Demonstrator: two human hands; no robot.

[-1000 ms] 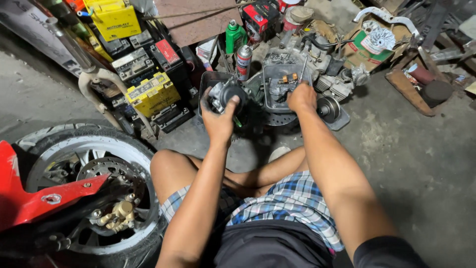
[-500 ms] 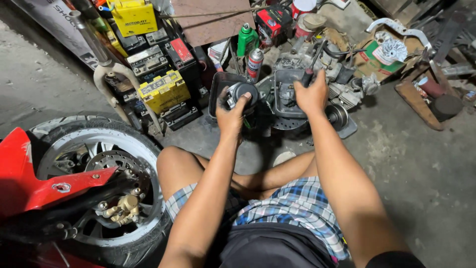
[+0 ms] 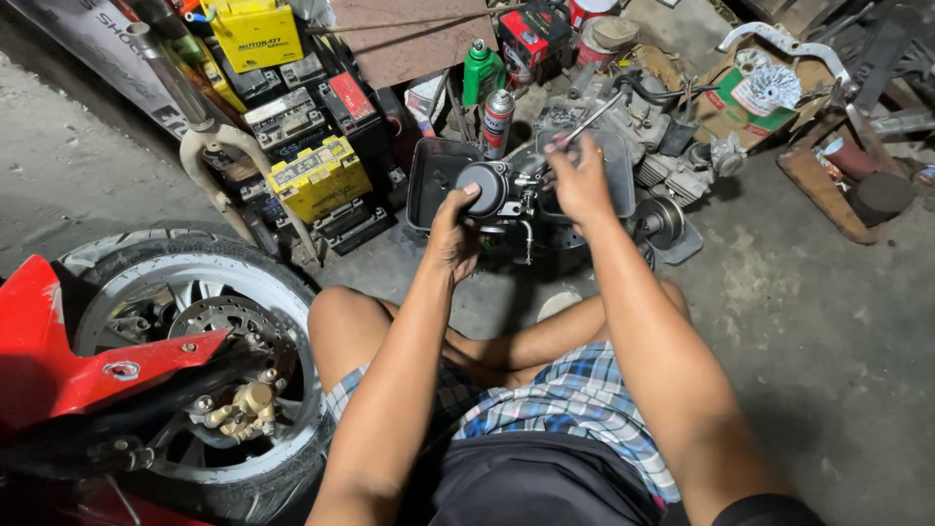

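My left hand (image 3: 454,232) grips a small metal carburetor (image 3: 492,188) with a round black cap, held up over my lap. My right hand (image 3: 577,175) holds a thin metal screwdriver (image 3: 590,119) whose shaft slants up to the right, its tip hidden at the carburetor's right side. Both forearms reach forward from the bottom of the view. My bare legs are crossed on the concrete floor, in checked shorts.
A black plastic tray (image 3: 429,175) and an engine block (image 3: 672,146) lie just beyond my hands. A spray can (image 3: 497,122) and green bottle (image 3: 481,70) stand behind. Yellow and black batteries (image 3: 317,175) pile at left. A motorcycle wheel (image 3: 195,360) with red fender sits at lower left.
My right hand has lifted off the engine part and now holds a screwdriver at the carburetor. The left hand keeps the carburetor, raised slightly. The view has shifted a little.
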